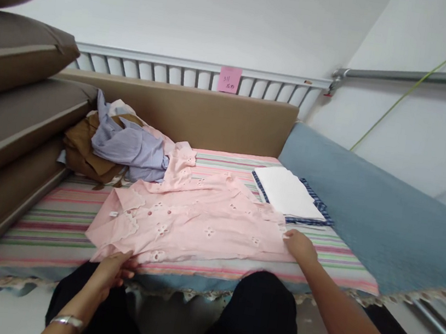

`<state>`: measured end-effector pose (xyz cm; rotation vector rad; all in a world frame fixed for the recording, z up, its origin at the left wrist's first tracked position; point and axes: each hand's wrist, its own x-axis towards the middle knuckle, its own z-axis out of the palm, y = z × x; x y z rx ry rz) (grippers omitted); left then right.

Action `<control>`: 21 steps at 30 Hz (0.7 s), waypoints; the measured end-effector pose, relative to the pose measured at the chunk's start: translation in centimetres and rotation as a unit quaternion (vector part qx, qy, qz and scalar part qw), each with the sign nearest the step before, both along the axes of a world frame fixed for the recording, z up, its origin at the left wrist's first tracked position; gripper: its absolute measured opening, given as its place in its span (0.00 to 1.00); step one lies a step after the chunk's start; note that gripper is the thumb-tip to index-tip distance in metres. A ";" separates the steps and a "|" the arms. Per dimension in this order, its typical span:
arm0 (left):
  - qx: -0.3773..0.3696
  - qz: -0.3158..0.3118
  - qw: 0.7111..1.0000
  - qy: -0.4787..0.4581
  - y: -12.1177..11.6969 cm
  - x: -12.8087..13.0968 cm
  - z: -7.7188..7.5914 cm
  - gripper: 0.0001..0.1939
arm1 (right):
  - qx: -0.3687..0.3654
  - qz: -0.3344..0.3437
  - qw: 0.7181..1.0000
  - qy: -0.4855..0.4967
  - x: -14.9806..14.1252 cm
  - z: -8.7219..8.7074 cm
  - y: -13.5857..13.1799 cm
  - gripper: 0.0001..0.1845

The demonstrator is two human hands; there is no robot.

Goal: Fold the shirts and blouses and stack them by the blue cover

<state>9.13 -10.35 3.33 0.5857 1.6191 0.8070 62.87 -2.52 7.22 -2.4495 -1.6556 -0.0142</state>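
A pink blouse (206, 225) with cut-out flower embroidery, dark buttons and a lace-edged collar lies spread sideways on a striped cover. Its collar end points left and its hem end right. My left hand (112, 270), wearing a silver bracelet (67, 321), pinches the blouse's near edge below the collar. At the hem's right side, my right hand (301, 246) grips the cloth between thumb and fingers. Just beyond that hand rests a folded white garment (290, 192) on top of a folded dark blue patterned one (310, 222).
A heap with a light blue shirt (130, 145) and brown cloth (85, 142) lies at the far left. Brown cushions (18, 119) are stacked beside it. Behind stand a tan padded board (213, 118) and a white radiator (149, 71) bearing a pink note (230, 79). Blue fabric (368, 198) rises at right.
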 end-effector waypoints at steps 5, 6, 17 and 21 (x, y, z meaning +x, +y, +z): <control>0.101 -0.051 0.957 0.267 -0.7 -1.7 1.2 0.16 | 0.134 0.182 0.974 -0.021 -5.4 -2.0 -0.2 0.23; 0.148 -0.046 0.935 0.321 -0.8 -2.0 1.4 0.15 | 0.149 0.231 0.961 -0.020 -6.8 -2.8 -0.5 0.23; 0.259 -0.243 0.757 0.549 3.8 -0.7 2.8 0.15 | 0.110 0.285 0.947 0.102 -13.8 -1.5 0.7 0.19; 0.206 -0.272 0.759 0.554 5.9 1.9 2.7 0.15 | 0.083 0.321 0.937 0.110 -18.9 1.0 4.2 0.17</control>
